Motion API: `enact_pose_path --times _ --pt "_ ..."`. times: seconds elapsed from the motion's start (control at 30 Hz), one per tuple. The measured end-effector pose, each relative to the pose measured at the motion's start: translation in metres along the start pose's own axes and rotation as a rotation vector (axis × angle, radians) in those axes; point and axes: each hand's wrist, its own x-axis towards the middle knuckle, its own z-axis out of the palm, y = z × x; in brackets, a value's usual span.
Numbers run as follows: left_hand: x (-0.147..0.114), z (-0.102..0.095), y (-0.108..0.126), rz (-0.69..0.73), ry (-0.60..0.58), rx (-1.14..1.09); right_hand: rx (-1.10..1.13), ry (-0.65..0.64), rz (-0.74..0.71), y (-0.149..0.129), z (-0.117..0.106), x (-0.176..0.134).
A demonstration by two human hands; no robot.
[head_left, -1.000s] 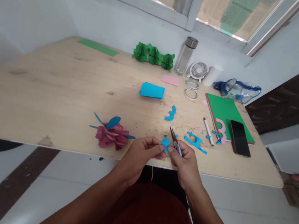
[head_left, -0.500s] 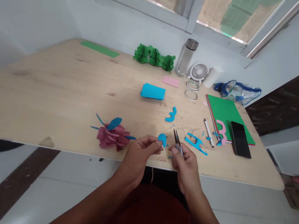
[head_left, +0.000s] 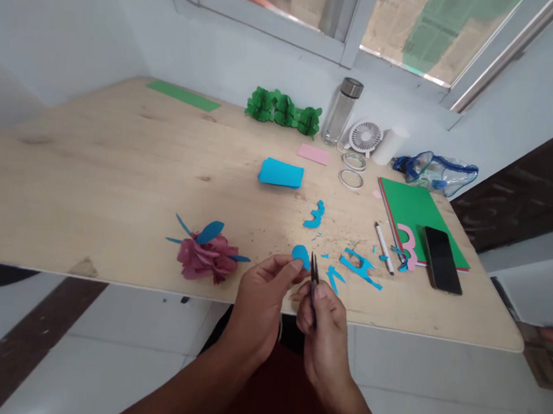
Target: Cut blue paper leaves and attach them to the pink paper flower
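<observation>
Between the thumb and fingers of my left hand (head_left: 267,292) is a small blue paper piece (head_left: 302,254) with a rounded top. My right hand (head_left: 324,314) is closed around a pair of scissors (head_left: 314,278), whose dark blades point away from me, right beside the paper's edge. Blue paper scraps (head_left: 362,267) lie on the table to the right of the scissors. Left of my left hand rests a dusky pink paper flower (head_left: 208,257) with blue paper leaves (head_left: 210,232). A wavy blue cutout (head_left: 315,215) lies beyond my hands.
A blue paper stack (head_left: 281,173) and pink paper (head_left: 313,153) lie farther back. Green paper shapes (head_left: 284,110), a glass bottle (head_left: 342,112) and a small fan (head_left: 365,136) stand along the wall. At right are a white pen (head_left: 384,248), green sheets (head_left: 421,215) and a phone (head_left: 442,260).
My right hand has brought the scissors left and nearer the blue paper piece, turning the blades more upright. A blue scrap by my right hand is now uncovered. My left hand keeps its pinch.
</observation>
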Motion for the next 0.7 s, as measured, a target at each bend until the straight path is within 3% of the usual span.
enact_pose_path --times 0.7 --pt "-0.0009 0.0012 -0.0015 0.04 -0.03 0.02 -0.03 0.015 -0.022 -0.0008 0.0054 -0.0018"
